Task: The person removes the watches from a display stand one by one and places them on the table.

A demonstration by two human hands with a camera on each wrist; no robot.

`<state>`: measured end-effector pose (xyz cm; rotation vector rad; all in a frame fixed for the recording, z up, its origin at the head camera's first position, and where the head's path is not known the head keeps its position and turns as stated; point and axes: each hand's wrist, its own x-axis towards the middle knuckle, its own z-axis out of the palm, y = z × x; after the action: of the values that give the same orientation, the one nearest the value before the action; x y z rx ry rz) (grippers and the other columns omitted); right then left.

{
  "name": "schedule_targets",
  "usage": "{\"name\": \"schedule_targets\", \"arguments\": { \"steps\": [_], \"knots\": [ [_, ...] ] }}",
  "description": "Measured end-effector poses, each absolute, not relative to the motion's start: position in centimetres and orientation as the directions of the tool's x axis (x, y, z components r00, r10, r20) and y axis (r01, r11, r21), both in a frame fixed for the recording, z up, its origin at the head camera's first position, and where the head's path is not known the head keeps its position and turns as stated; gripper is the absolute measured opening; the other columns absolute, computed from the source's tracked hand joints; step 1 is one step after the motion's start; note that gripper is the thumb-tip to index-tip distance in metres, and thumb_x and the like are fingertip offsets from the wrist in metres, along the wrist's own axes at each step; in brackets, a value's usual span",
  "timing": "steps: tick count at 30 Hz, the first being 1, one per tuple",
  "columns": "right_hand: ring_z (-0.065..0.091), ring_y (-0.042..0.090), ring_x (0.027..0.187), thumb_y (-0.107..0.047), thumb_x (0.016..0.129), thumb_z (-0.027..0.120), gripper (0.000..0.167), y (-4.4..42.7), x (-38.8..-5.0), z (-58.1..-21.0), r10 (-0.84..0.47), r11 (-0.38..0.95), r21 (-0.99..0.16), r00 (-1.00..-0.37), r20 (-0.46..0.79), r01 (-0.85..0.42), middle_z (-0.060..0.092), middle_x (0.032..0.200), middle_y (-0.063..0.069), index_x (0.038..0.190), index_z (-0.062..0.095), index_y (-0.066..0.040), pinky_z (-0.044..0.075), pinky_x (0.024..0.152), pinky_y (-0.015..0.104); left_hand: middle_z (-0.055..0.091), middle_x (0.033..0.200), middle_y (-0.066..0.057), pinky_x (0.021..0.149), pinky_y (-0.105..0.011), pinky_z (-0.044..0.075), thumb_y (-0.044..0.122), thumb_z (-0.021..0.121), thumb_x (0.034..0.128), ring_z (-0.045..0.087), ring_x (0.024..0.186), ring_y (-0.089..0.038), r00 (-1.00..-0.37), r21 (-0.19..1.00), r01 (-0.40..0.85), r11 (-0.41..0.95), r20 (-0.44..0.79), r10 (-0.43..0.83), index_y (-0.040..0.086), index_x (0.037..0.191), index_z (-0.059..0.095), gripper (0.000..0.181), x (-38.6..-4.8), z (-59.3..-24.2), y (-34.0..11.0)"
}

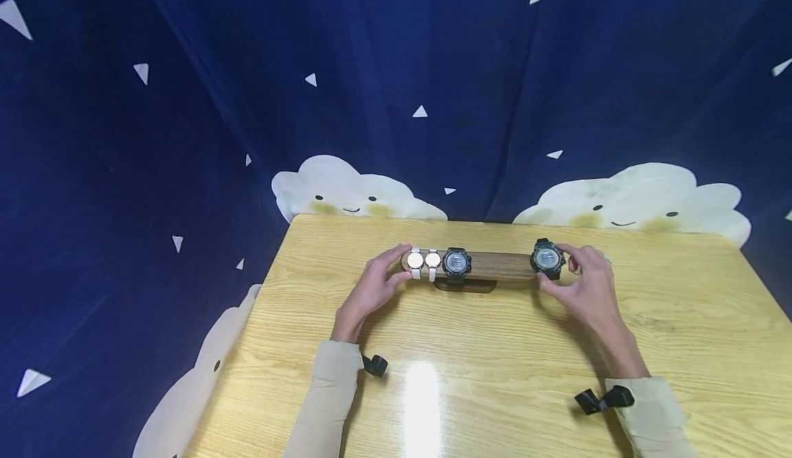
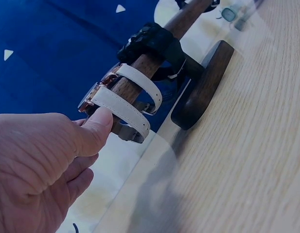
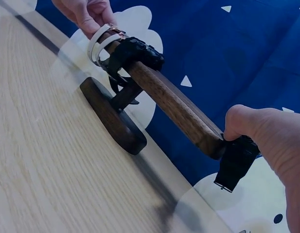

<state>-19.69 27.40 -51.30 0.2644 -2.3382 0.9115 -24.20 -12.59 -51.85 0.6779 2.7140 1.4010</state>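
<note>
Black watch (image 1: 547, 258) — between right fingers (image 1: 573, 250)

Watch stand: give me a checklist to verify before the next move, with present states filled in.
1. Left hand bracing the wooden bar: ok, it grips the bar's left end.
2. Right hand holding the right-end black sports watch: ok, pinched between thumb and fingers.
3. That watch looped round the bar: cannot tell; it is at the right end, its strap partly hidden.
4. Outer white-strapped watch, inner white-strapped watch and middle black sports watch mounted: ok, all round the bar.
5. Free stretch between the two black watches: ok, bare wood shows.
</note>
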Motion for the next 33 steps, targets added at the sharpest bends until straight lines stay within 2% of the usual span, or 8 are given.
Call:
{"name": "schedule_targets", "arguments": {
  "steps": [5,9,12,17,19,21,27,33],
  "knots": [
    [0.04,0.028,0.078,-0.01,0.064,0.088,0.059,27.8,-19.6,-51.1,0.038,0.742,-0.556,-0.804,0.593,-0.375,0.049,0.077,0.014,0.117,0.07,0.007,0.031,0.079,0.037,0.05,0.155,-0.022,0.125,-0.046,0.032,0.009,0.072,0.0961,0.044,0.147,-0.036,-0.903,0.779,0.382,0.497,0.201,0.379,0.003,0.15,0.054,0.058,-24.2,-51.9,-12.6],
    [0.041,0.027,0.078,-0.008,0.062,0.088,0.059,28.3,-19.6,-51.0,0.044,0.746,-0.553,-0.801,0.598,-0.371,0.048,0.077,0.009,0.117,0.071,0.007,0.031,0.08,0.035,0.051,0.155,-0.02,0.125,-0.046,0.032,0.008,0.073,0.0953,0.045,0.147,-0.036,-0.903,0.782,0.384,0.492,0.207,0.376,0.003,0.15,0.054,0.058,-24.0,-51.8,-12.6],
    [0.039,0.019,0.077,-0.008,0.061,0.089,0.061,28.8,-19.7,-51.0,0.044,0.749,-0.544,-0.791,0.61,-0.378,0.048,0.076,0.006,0.118,0.071,0.007,0.03,0.077,0.032,0.051,0.155,-0.019,0.125,-0.046,0.032,0.008,0.073,0.0951,0.045,0.147,-0.036,-0.903,0.784,0.382,0.489,0.205,0.377,0.004,0.15,0.054,0.058,-24.0,-51.8,-12.7],
    [0.035,0.004,0.077,-0.008,0.057,0.092,0.066,29.7,-19.8,-51.0,0.05,0.753,-0.538,-0.782,0.621,-0.379,0.051,0.077,0.01,0.119,0.072,0.005,0.027,0.073,0.024,0.051,0.155,-0.019,0.125,-0.045,0.032,0.009,0.072,0.0957,0.044,0.148,-0.035,-0.903,0.783,0.379,0.493,0.198,0.38,0.005,0.15,0.054,0.057,-24.1,-51.7,-12.6],
    [0.034,0.002,0.077,-0.007,0.058,0.092,0.066,30.0,-19.7,-51.0,0.052,0.759,-0.535,-0.785,0.618,-0.37,0.051,0.078,0.01,0.119,0.072,0.005,0.027,0.072,0.024,0.051,0.155,-0.02,0.125,-0.044,0.031,0.009,0.072,0.0959,0.044,0.148,-0.035,-0.903,0.784,0.379,0.492,0.196,0.382,0.004,0.15,0.054,0.057,-24.2,-51.7,-12.6],
    [0.034,0.004,0.077,-0.006,0.059,0.092,0.065,30.3,-19.7,-51.0,0.052,0.767,-0.531,-0.789,0.612,-0.361,0.05,0.078,0.01,0.119,0.071,0.006,0.027,0.072,0.025,0.05,0.155,-0.021,0.125,-0.045,0.031,0.009,0.072,0.0959,0.044,0.148,-0.035,-0.902,0.785,0.379,0.49,0.196,0.385,0.004,0.15,0.054,0.058,-24.2,-51.7,-12.6],
    [0.038,0.022,0.077,-0.005,0.061,0.092,0.066,31.2,-19.6,-51.0,0.069,0.782,-0.542,-0.822,0.565,-0.307,0.05,0.079,0.015,0.121,0.069,0.008,0.028,0.074,0.03,0.05,0.155,-0.024,0.125,-0.047,0.031,0.008,0.072,0.0961,0.043,0.148,-0.037,-0.898,0.788,0.388,0.478,0.206,0.389,0.003,0.15,0.054,0.057,-24.3,-51.8,-12.6],
    [0.037,0.024,0.08,-0.01,0.065,0.092,0.067,31.8,-19.4,-50.9,0.098,0.787,-0.571,-0.866,0.49,-0.234,0.048,0.082,0.012,0.125,0.067,0.006,0.028,0.077,0.038,0.049,0.155,-0.024,0.125,-0.047,0.03,0.008,0.072,0.0961,0.043,0.148,-0.037,-0.9,0.793,0.38,0.475,0.2,0.387,0.004,0.151,0.053,0.058,-24.3,-52.0,-12.6]
  ]
}}
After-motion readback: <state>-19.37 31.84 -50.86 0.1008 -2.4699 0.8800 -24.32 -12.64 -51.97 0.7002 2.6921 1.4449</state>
